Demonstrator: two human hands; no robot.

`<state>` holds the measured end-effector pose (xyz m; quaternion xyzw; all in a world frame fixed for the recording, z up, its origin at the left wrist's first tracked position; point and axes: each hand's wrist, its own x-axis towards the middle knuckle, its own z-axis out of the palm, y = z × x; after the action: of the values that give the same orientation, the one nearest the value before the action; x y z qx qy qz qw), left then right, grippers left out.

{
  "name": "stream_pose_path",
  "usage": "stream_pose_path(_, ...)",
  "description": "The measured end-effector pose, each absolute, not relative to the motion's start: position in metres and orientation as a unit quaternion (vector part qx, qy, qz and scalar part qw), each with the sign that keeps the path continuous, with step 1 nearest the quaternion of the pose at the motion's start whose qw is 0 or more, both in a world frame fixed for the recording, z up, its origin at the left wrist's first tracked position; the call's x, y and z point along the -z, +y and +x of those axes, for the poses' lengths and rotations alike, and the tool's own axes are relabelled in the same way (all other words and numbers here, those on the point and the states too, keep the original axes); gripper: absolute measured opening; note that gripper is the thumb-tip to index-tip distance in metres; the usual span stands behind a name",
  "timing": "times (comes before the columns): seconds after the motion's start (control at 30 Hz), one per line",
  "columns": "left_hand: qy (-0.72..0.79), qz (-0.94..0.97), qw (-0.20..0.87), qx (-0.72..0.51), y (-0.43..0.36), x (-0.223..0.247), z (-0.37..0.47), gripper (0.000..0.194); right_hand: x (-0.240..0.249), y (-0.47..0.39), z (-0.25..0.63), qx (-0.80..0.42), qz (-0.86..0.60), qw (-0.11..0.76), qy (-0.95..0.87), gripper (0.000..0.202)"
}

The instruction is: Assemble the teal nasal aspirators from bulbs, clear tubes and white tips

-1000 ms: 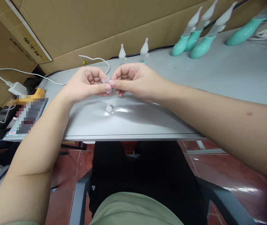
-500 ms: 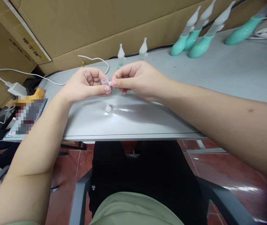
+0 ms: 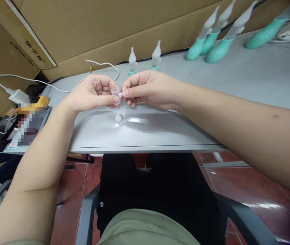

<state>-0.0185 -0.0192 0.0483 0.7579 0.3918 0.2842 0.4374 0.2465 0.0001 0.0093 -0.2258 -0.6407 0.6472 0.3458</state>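
Between both hands is a small translucent plastic cup with a short side tube. My left hand pinches the cup between thumb and fingers. The thumb and index finger of my right hand close on the short clear tube at its right side. Below the hands, a small white tip lies on the grey table. Behind the hands stand two white-nozzled pieces with teal bases, a left one and a right one.
Several teal bulbs with white nozzles, such as one bulb, stand at the back right. Cardboard borders the table's rear. A white charger, its cable, a yellow object and a partly blurred device are at left.
The cup is slightly more upright and a little lower, and more of its side tube shows. The right fingers have shifted slightly. Both hands keep their hold.
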Motion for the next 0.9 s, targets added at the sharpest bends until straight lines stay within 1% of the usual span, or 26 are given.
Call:
stream_pose_path(0.23, 0.393, 0.763, 0.431, -0.280, -0.020, -0.050, -0.020, 0.055, -0.012, -0.001, 0.246, -0.647, -0.234, 0.346, -0.637, 0.040)
stream_pose_path(0.43, 0.384, 0.765, 0.436, -0.276, -0.021, -0.051, -0.019, 0.046, -0.013, -0.004, 0.243, -0.644, -0.252, 0.355, -0.630, 0.031)
stream_pose_path(0.53, 0.387, 0.767, 0.431, -0.275, -0.021, -0.052, -0.020, 0.045, -0.017, -0.008, 0.243, -0.633, -0.270, 0.376, -0.621, 0.034)
stream_pose_path(0.63, 0.392, 0.768, 0.421, -0.281, -0.021, -0.051, -0.020, 0.046, -0.019, -0.008, 0.244, -0.611, -0.285, 0.397, -0.623, 0.038)
stream_pose_path(0.7, 0.393, 0.769, 0.415, -0.285, -0.022, -0.051, -0.021, 0.045, -0.019, -0.006, 0.245, -0.592, -0.286, 0.403, -0.636, 0.037)
stream_pose_path(0.8, 0.395, 0.779, 0.401, -0.277, -0.021, -0.050, -0.024, 0.039, -0.016, -0.002, 0.248, -0.565, -0.284, 0.398, -0.665, 0.033)
stream_pose_path(0.9, 0.401, 0.794, 0.377, -0.258, -0.019, -0.050, -0.030, 0.038, -0.014, 0.000, 0.252, -0.509, -0.289, 0.383, -0.715, 0.022)
